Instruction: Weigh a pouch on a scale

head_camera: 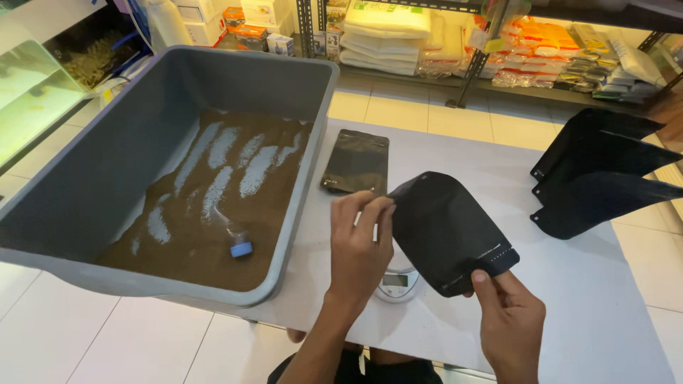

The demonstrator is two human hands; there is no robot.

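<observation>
head view: the left hand [358, 245] pinches the top edge of a black pouch [445, 231]. the right hand [509, 323] pinches its bottom corner. the pouch is held tilted just over a small scale [396, 282] on the white table [605, 306]. 1 flat pouch [356, 162] lies near the grey tub [107, 171] of brown grains, where a scoop [238, 242] rests. more pouches [601, 174] stand at the right.

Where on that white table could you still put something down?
Bare table lies right of the right hand, below the stacked black pouches, and between those and the flat pouch. It is crowded around the scale, under the held pouch, beside the grey tub.
</observation>
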